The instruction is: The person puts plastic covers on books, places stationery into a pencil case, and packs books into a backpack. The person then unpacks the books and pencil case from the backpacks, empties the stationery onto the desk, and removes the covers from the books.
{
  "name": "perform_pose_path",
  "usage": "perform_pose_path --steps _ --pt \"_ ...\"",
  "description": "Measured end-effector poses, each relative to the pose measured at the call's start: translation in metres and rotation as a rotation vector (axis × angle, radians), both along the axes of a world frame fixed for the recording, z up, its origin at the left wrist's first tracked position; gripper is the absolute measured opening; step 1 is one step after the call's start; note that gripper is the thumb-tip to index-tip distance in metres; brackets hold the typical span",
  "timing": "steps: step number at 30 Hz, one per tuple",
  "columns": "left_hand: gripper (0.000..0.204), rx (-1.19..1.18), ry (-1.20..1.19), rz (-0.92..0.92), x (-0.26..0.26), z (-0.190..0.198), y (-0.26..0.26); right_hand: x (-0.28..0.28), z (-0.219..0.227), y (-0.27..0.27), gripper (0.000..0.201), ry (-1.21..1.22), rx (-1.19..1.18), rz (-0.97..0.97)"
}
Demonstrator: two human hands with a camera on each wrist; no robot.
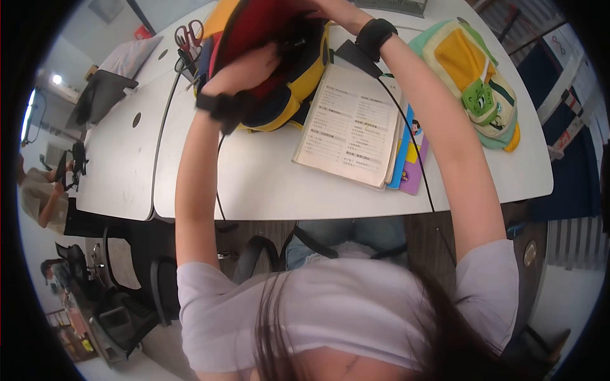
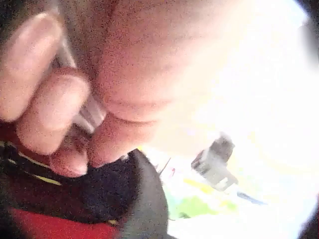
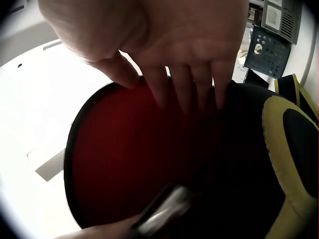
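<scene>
Backpack [image 1: 289,95], navy with yellow trim and red lining [image 3: 129,139]: lies on the far left part of the tabletop [image 1: 254,184], mouth gaping. Handling, by judgement: soft, padded cloth, likely to sag and fold; not fragile; shell probably light, though the weight of any contents cannot be told. Best hold: the zippered rim [image 3: 69,149], which looks firmer than the panels. Silvery object [image 2: 91,113], slim, kind not identifiable: looks hard and smooth, so it may slip; a pinch along its length would suit. Left hand [image 1: 251,70]: within the bag's mouth, fingers curled towards the palm, the silvery object gripped between. Right hand [image 3: 174,40]: at the far edge of the mouth, fingers nearly straight and slightly spread, reaching over the rim and seemingly resting on the lining; nothing gripped that shows. Near and right of the bag: a book [image 1: 352,120] with a printed list page uppermost, overlapping a blue-and-purple book [image 1: 413,165]. Far right: a green-and-cream bag [image 1: 473,82] with a yellow panel. Far left, beside the backpack: scissors [image 1: 189,35], handles up.
</scene>
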State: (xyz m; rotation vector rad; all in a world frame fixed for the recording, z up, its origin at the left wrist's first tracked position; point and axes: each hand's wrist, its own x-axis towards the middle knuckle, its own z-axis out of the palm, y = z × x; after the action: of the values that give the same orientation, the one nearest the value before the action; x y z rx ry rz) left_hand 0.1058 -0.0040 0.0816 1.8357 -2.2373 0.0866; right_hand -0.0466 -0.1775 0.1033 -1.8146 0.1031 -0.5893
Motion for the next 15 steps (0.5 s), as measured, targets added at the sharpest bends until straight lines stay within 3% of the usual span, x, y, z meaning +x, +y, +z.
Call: perform_pose_path --steps 1,3,5,6,8,11,12,13,15 --pt "0.021 0.076 0.085 0.023 -0.019 0.015 0.022 -0.004 0.000 -0.003 0.043 0.014 0.138 0.033" --pt "0.022 0.299 0.260 0.034 -0.064 0.054 0.059 -0.010 -0.009 -0.008 0.042 -0.002 0.175 0.034" --pt "0.024 0.217 0.485 -0.143 -0.087 0.059 0.080 -0.025 -0.011 0.001 0.041 -0.016 0.137 0.077" --pt "0.024 0.221 0.482 -0.148 -0.095 0.059 0.083 -0.037 -0.010 0.010 0.037 -0.033 0.153 0.101" --pt "0.027 -0.002 0.611 -0.308 -0.111 0.058 0.083 -0.064 -0.015 0.021 0.038 0.099 -0.098 -0.054" --pt "0.027 -0.001 0.547 -0.178 -0.122 0.050 0.057 -0.117 -0.032 0.036 0.038 0.166 -0.249 -0.052" --pt "0.027 -0.027 0.530 -0.154 -0.130 0.050 0.047 -0.140 -0.015 0.063 0.037 0.283 -0.358 -0.122" --pt "0.027 -0.019 0.535 -0.167 -0.133 0.044 0.031 -0.150 -0.042 0.058 0.035 0.123 -0.262 -0.126" --pt "0.028 -0.221 0.532 -0.162 -0.128 0.021 -0.023 -0.186 -0.030 0.083 0.033 0.343 -0.309 -0.221"
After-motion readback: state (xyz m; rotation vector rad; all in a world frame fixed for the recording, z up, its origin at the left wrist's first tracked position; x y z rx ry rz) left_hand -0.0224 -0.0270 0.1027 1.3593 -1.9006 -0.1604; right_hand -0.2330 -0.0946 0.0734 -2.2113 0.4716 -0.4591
